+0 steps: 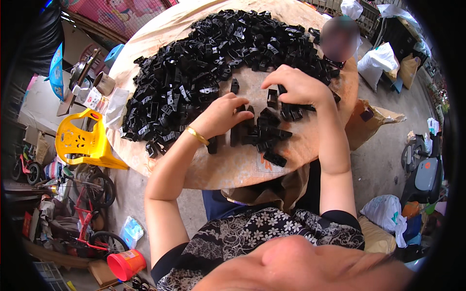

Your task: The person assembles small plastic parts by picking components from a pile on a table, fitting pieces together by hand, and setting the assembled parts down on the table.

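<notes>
A large heap of small black plastic parts [194, 63] curves around the far and left side of a round cloth-covered table [208, 169]. My left hand [218, 115], with a gold bangle at its wrist, is closed with thumb and forefinger on a black plastic part [236, 132] near the middle. Over to the right, my right hand [298, 87] arches with fingers apart above a few parts. One upright black part [272, 98] stands just below its fingertips. A smaller cluster of black parts [267, 133] lies between my hands, toward me. My palms hide some parts.
A yellow plastic chair [80, 138] stands left of the table. Bicycles [90, 213] and a red bucket [126, 265] are at the lower left. A brown paper sack [371, 121] is by the table's right edge. Another person [340, 39] is at the far right.
</notes>
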Tool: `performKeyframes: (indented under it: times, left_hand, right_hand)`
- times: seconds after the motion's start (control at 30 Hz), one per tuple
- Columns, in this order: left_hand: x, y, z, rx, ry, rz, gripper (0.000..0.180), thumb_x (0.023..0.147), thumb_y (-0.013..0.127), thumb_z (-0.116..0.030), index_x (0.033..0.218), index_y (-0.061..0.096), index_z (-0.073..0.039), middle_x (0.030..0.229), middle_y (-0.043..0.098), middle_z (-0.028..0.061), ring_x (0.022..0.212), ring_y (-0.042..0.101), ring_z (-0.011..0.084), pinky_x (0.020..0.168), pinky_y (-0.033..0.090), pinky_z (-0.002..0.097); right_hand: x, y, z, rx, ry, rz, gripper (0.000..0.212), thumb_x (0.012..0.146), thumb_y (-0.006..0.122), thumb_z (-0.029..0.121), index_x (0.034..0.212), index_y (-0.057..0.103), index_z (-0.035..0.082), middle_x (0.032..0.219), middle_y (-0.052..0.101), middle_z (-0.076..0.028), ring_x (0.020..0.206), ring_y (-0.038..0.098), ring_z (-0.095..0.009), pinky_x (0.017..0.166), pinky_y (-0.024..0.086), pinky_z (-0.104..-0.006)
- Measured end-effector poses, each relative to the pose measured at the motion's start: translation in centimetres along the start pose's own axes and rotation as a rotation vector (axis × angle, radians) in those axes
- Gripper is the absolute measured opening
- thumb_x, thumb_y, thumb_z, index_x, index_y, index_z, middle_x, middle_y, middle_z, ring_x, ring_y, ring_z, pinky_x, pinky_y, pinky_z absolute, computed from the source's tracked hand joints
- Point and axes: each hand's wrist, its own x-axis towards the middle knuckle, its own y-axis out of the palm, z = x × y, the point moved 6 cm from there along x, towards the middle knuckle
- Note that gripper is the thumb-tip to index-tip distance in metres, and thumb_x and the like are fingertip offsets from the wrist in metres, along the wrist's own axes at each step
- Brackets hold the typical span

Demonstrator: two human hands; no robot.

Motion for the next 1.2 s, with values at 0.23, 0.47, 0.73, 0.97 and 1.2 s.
performKeyframes:
  times: [0.23,0.47,0.73,0.97,1.2]
  left_hand:
    - [1.7,-2.5,1.0,0.175,-0.006,-0.319,0.026,0.083,0.063,-0.02,0.105,0.062,-0.005,0.086,0.057,0.0134,0.08,0.056,0.0286,0.073,0.046,0.0349]
    - [3.0,-0.2,3.1,0.236,0.038,-0.299,0.034,0.074,0.065,-0.006,0.106,0.057,-0.005,0.089,0.057,0.0154,0.085,0.056,0.033,0.077,0.047,0.0398]
    - [2.1,-1.0,4.1,-0.742,-0.288,-0.354,0.05,0.075,0.069,-0.006,0.121,0.051,0.003,0.083,0.061,0.0048,0.073,0.06,0.0107,0.064,0.05,0.0247]
    - [0.4,-1.4,2.8,-1.3,-0.32,-0.395,0.035,0.083,0.064,-0.004,0.116,0.055,-0.001,0.098,0.063,0.0058,0.087,0.061,0.013,0.081,0.052,0.0266]
    - [-0.3,-3.6,0.9,-0.918,-0.159,-0.586,0.03,0.078,0.07,-0.003,0.107,0.059,0.0,0.078,0.064,0.001,0.073,0.06,0.0071,0.069,0.048,0.0182]
  right_hand:
    - [2.0,1.9,0.9,-0.11,0.042,-0.066,0.03,0.068,0.062,0.008,0.097,0.065,0.005,0.094,0.063,-0.014,0.087,0.06,-0.031,0.079,0.048,-0.0399]
    - [2.2,1.1,2.0,-0.071,0.02,-0.443,0.022,0.075,0.056,0.006,0.095,0.063,0.003,0.091,0.055,-0.015,0.083,0.06,-0.033,0.074,0.05,-0.0387]
    - [2.5,1.0,4.4,0.074,-0.176,-0.75,0.022,0.072,0.058,-0.002,0.094,0.06,0.001,0.1,0.058,-0.015,0.082,0.061,-0.033,0.071,0.052,-0.038]
    - [2.1,0.8,5.4,0.272,-0.265,-0.754,0.019,0.077,0.06,0.0,0.095,0.062,0.002,0.096,0.063,-0.013,0.08,0.064,-0.024,0.07,0.053,-0.0307]
    - [3.5,3.7,2.0,1.363,0.129,-0.611,0.028,0.082,0.063,-0.001,0.109,0.056,0.0,0.092,0.059,-0.004,0.081,0.058,-0.009,0.074,0.051,-0.0222]
